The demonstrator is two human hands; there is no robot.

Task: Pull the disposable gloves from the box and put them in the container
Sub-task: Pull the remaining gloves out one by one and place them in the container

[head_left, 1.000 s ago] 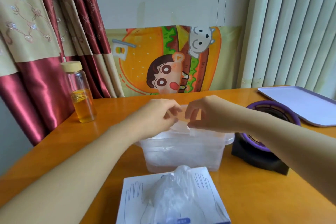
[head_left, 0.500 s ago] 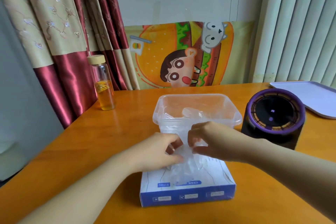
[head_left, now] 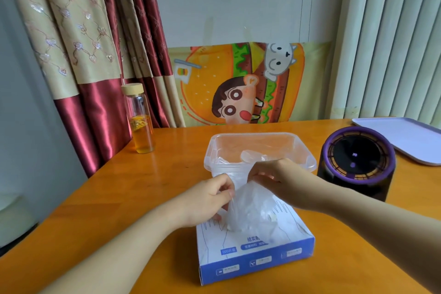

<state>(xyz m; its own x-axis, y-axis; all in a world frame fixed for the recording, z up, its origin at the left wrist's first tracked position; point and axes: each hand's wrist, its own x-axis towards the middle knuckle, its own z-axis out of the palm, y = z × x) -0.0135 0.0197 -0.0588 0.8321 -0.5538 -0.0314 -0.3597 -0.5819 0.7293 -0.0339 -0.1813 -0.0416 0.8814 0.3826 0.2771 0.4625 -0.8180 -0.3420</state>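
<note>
Where it bunches, the glove (head_left: 251, 206) looks filmy.

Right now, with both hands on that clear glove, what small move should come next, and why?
Probably lift the glove clear of the box: left hand and right hand both pinch it, yet its lower end sits in the opening. The container stands just behind.

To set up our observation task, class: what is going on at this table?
A person works with two bare hands. The left hand and right hand each pinch a thin clear plastic glove rising from the blue and white cardboard glove box. Just behind it stands an open clear plastic container with crumpled clear gloves inside.
</note>
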